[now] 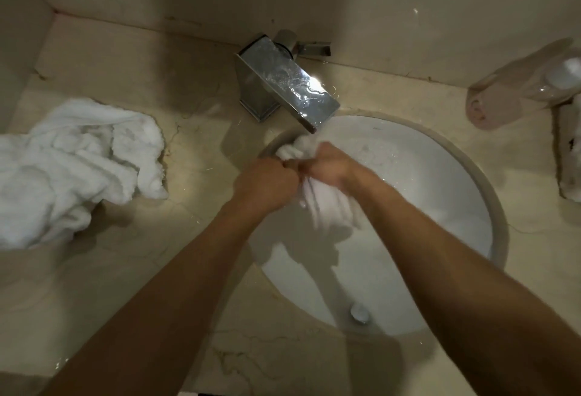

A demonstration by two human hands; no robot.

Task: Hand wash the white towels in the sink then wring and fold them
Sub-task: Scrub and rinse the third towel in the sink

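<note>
Surface: beige marble counter (pixel 132 263) set into a corner, dim light, glare on the chrome.
Basin: round white sink (pixel 446 194) sunk in the counter, right of centre; drain plug (pixel 358 314) at its near side.
Tap: square chrome faucet (pixel 283 87) at the far rim, spout over the basin; whether water runs I cannot tell.
Task item: white towel (pixel 330 203), wet and bunched, held above the far-left part of the basin, just under the spout.
Long axis: far to near; a wad sticks out beyond the knuckles, the tail hangs toward the viewer, blurred.
Left hand (pixel 267 181): fist curled round the towel, left of the cloth.
Right hand (pixel 327 166): fingers curled round the same towel, touching the left hand, slightly farther in.
Key relation: both hands clamp one point mid-length; judged as scrubbing or the start of wringing, neither hand nearer.
Waiting: crumpled towel pile (pixel 72 169) on the counter, far left, well apart.
Other: clear plastic bottle (pixel 518 87) lying at far right.
Writing: none legible.
</note>
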